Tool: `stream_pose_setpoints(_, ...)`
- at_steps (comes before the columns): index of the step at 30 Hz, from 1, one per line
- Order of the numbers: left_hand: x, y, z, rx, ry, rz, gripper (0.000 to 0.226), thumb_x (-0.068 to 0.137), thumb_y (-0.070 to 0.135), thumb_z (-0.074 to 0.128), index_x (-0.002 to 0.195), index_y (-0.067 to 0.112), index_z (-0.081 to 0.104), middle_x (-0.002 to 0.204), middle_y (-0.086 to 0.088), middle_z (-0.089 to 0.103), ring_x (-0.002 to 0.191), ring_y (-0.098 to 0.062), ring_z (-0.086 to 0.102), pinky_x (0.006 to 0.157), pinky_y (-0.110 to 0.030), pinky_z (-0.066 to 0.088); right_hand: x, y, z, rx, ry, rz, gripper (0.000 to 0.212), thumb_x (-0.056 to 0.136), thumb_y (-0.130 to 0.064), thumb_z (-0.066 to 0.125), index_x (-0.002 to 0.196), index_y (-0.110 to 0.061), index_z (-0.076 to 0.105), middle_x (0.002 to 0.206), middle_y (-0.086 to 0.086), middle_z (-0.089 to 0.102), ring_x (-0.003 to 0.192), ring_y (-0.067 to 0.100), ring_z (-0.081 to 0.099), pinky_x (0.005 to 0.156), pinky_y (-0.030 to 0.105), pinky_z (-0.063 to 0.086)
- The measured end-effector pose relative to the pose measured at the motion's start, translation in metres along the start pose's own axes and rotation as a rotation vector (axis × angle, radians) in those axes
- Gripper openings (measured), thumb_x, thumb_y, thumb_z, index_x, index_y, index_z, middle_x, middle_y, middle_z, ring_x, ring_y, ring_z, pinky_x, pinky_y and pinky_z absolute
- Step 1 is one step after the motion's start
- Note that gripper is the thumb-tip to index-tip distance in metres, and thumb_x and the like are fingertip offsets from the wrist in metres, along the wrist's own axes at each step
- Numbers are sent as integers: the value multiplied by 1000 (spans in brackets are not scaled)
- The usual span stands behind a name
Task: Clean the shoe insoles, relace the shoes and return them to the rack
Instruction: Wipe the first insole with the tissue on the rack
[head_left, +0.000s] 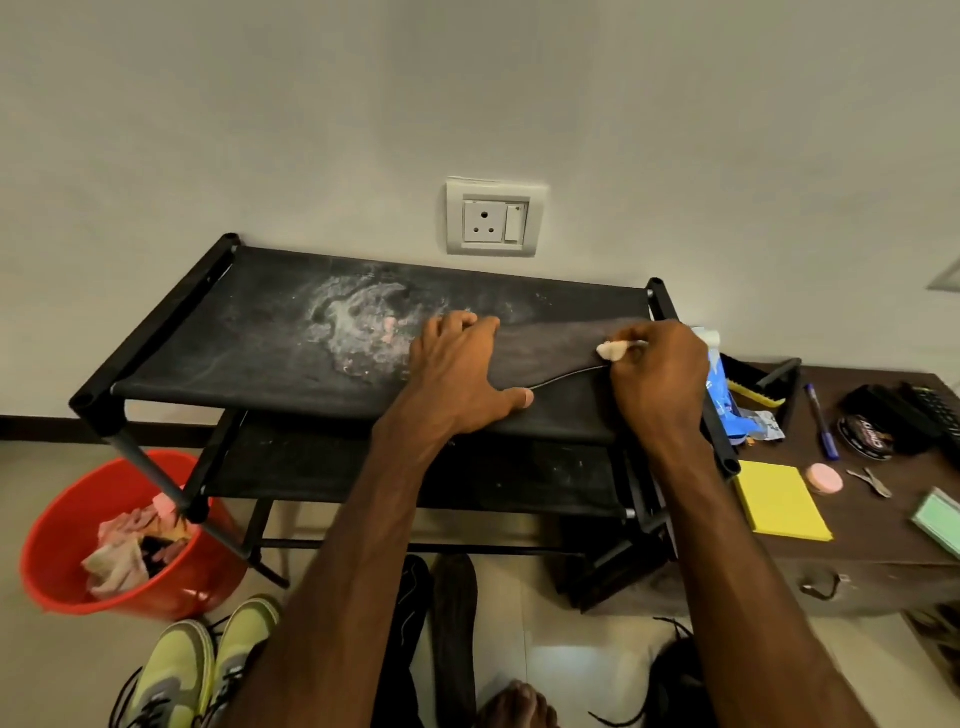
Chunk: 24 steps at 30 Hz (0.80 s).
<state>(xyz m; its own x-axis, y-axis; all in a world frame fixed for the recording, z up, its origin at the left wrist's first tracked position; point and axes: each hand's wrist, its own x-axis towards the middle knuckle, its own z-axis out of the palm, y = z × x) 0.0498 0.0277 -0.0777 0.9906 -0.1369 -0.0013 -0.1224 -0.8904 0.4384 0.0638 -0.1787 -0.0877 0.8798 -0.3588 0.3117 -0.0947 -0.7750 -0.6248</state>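
While the spread left hand (457, 364) pins the dark grey foam insole (550, 353), the right hand (660, 374), gripping a small white scrubber (612, 352), should stroke outward.

We find open room over the left of the top shelf (218, 332) (only powder (353, 322) lies there); at its right end a blue packet (724, 400) crowds the side bar (724, 454).

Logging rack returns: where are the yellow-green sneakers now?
Head view, lower left: the yellow-green sneakers sit on the floor just below the red bucket, in front of the shoe rack, not on it.
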Motion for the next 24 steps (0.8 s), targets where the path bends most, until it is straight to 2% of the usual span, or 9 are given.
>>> stream_pose_setpoints(3,3,-9,3,2,1,-13,83,79,62,74,148,27,44,153,-2,39,139,-27,31,113,-42,29,3,2,3,-27,8,-2,13,92,-10,71,101,-9,80,97,14,76,91,31,70,83,35,55)
stream_pose_setpoints(5,4,-15,4,-26,9,-7,77,78,62,75,144,29,50,149,0,44,137,-25,34,112,-40,31,3,3,7,-53,-29,-40,9,90,-6,71,90,-9,80,90,12,76,85,28,70,80,37,57)
stream_pose_setpoints(7,6,-18,5,-53,32,-4,76,76,64,76,140,29,53,146,1,47,135,-24,35,110,-39,33,1,2,11,-119,-52,-100,14,86,0,67,80,-7,77,81,10,73,77,28,68,75,38,57)
stream_pose_setpoints(11,7,-17,2,-28,49,-25,87,71,69,77,142,28,47,145,-2,45,134,-25,35,109,-39,33,-2,-10,16,-174,-135,-154,15,88,-2,66,81,-11,77,80,9,73,74,26,65,69,31,51)
stream_pose_setpoints(14,6,-14,0,-2,62,-23,96,70,68,78,147,27,39,146,-4,43,135,-26,34,109,-41,33,-11,-24,20,-122,-236,-222,13,89,-12,70,80,-17,78,80,3,75,77,22,70,74,35,58)
stream_pose_setpoints(18,6,-19,-2,-6,63,-23,83,74,60,79,144,28,47,144,-2,50,133,-26,39,109,-41,35,-22,-36,24,-73,-368,-296,15,87,-14,68,85,-23,81,85,2,75,79,21,69,76,40,60)
stream_pose_setpoints(21,4,-25,-3,-68,37,-42,78,74,59,80,141,30,53,139,1,53,131,-23,41,109,-41,38,-19,-34,19,14,-298,-234,20,83,-17,58,85,-22,78,81,-1,74,75,20,68,72,37,58)
stream_pose_setpoints(24,4,-27,-2,-106,43,-51,78,72,59,82,139,31,55,137,3,55,131,-21,41,109,-39,38,-6,-19,7,18,-145,-138,13,86,-14,65,88,-21,77,83,1,74,78,20,67,74,33,56)
